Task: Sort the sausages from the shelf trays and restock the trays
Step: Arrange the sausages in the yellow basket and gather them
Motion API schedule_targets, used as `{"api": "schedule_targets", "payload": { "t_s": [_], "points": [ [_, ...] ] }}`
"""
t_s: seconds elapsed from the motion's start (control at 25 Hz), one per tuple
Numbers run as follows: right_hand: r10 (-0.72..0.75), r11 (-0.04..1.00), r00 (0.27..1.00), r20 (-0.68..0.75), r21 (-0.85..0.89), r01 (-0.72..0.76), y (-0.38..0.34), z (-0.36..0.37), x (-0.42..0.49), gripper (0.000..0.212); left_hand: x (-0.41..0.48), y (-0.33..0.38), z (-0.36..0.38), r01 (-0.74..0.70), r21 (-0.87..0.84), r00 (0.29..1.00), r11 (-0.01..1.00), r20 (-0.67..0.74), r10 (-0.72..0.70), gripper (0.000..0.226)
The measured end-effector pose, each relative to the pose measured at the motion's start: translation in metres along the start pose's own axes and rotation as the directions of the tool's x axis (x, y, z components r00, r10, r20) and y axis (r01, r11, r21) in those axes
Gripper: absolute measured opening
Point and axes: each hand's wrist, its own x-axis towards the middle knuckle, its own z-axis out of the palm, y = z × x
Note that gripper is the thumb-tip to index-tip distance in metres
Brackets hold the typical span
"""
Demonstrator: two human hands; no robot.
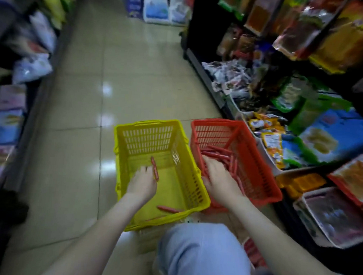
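The left hand (pixel 141 184) reaches down inside the yellow basket (pixel 149 140) with its fingers pointing at the basket floor. 1 red sausage (pixel 155 169) stands tilted right against the fingertips, touching them, but motion blur hides whether it is pinched or merely beside them. The right hand (pixel 218 177) is sunk into the red basket (pixel 210 134), palm down on a pile of sausages (pixel 219 153). Its fingertips are buried among them, so I cannot tell if they are spread or closed around any. The 2 baskets sit side by side on the tiled floor (pixel 83 111), their long walls nearly touching, yellow on the left and red on the right. A second sausage (pixel 169 209) lies flat in the yellow basket near its closest wall. More red sausages (pixel 254 253) lie low beside the right forearm, just past a knee in pale blue jeans (pixel 201 254). To the right of the red basket, a white shelf tray (pixel 264 153) holds yellow snack packets (pixel 271 140), with other bright packages stacked on the shelves above and behind it.
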Motion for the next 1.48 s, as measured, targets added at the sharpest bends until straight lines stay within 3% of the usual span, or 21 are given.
{"api": "schedule_targets", "payload": {
  "t_s": [0.16, 0.28, 0.4, 0.56, 0.6, 0.64, 0.68, 0.72, 0.84, 0.92, 1.0, 1.04, 1.12, 1.2, 1.32, 1.4, 1.48],
  "points": [
    [-0.175, 0.979, 0.972, 0.154, -0.074, 0.188, 0.010, 0.083, 0.060, 0.088, 0.037, -0.033, 0.052, 0.136, 0.012, 0.989, 0.991, 0.049, -0.137, 0.054],
    [-0.304, 0.939, 0.879, 0.367, -0.040, 0.342, 0.027, 0.158, 0.092, 0.109, 0.081, -0.050, 0.096, 0.203, 0.101, 0.975, 0.974, 0.066, -0.210, 0.060],
    [-0.417, 0.853, 0.744, 0.522, -0.059, 0.519, 0.051, 0.233, 0.113, 0.078, 0.130, -0.066, 0.144, 0.200, 0.188, 0.972, 0.962, 0.082, -0.218, 0.066],
    [-0.379, 0.757, 0.603, 0.702, -0.139, 0.638, 0.073, 0.322, 0.119, 0.077, 0.167, -0.095, 0.206, 0.153, 0.281, 0.977, 0.947, 0.101, -0.188, 0.072],
    [-0.342, 0.731, 0.537, 0.771, -0.141, 0.668, 0.072, 0.336, 0.117, 0.075, 0.168, -0.102, 0.217, 0.147, 0.295, 0.975, 0.944, 0.117, -0.188, 0.073],
    [-0.304, 0.734, 0.480, 0.823, -0.119, 0.669, 0.069, 0.346, 0.117, 0.072, 0.165, -0.110, 0.227, 0.142, 0.293, 0.972, 0.945, 0.140, -0.190, 0.074],
    [-0.271, 0.771, 0.474, 0.837, -0.106, 0.628, 0.063, 0.348, 0.119, 0.066, 0.160, -0.114, 0.233, 0.143, 0.274, 0.968, 0.951, 0.161, -0.192, 0.074],
    [-0.244, 0.826, 0.501, 0.830, -0.093, 0.556, 0.058, 0.349, 0.121, 0.058, 0.154, -0.117, 0.236, 0.156, 0.235, 0.968, 0.959, 0.156, -0.195, 0.073],
    [-0.147, 0.986, 0.735, 0.661, 0.042, 0.160, 0.051, 0.351, 0.143, 0.036, 0.148, -0.124, 0.240, 0.235, -0.001, 0.970, 0.972, 0.060, -0.235, 0.066],
    [-0.053, 0.950, 0.836, 0.546, 0.285, -0.127, 0.046, 0.353, 0.161, 0.044, 0.155, -0.119, 0.238, 0.312, -0.324, 0.950, 0.893, 0.089, -0.300, 0.061],
    [0.007, 0.829, 0.870, 0.492, 0.484, -0.280, 0.034, 0.355, 0.177, 0.051, 0.162, -0.103, 0.228, 0.357, -0.713, 0.928, 0.603, 0.198, -0.315, 0.052],
    [0.027, 0.766, 0.879, 0.475, 0.555, -0.324, 0.027, 0.356, 0.182, 0.049, 0.165, -0.095, 0.224, 0.360, -0.820, 0.921, 0.446, 0.236, -0.309, 0.045],
    [0.047, 0.672, 0.896, 0.442, 0.650, -0.355, 0.017, 0.357, 0.188, 0.043, 0.171, -0.089, 0.223, 0.367, -0.872, 0.893, 0.323, 0.234, -0.384, 0.036],
    [0.027, 0.748, 0.927, 0.375, 0.607, -0.267, 0.017, 0.360, 0.190, 0.040, 0.176, -0.093, 0.226, 0.385, -0.881, 0.853, 0.276, 0.225, -0.472, 0.030],
    [0.006, 0.968, 0.888, 0.460, 0.221, -0.120, 0.029, 0.367, 0.190, 0.047, 0.176, -0.102, 0.226, 0.427, -0.897, 0.786, 0.112, 0.308, -0.536, 0.033],
    [0.033, 0.999, 0.853, 0.521, 0.012, -0.046, 0.037, 0.372, 0.189, 0.045, 0.173, -0.106, 0.221, 0.440, -0.898, 0.742, -0.001, 0.364, -0.563, 0.038],
    [0.069, 0.994, 0.881, 0.468, -0.104, -0.023, 0.042, 0.373, 0.188, 0.037, 0.169, -0.112, 0.222, 0.434, -0.897, 0.718, -0.087, 0.402, -0.568, 0.041]
  ]
}}
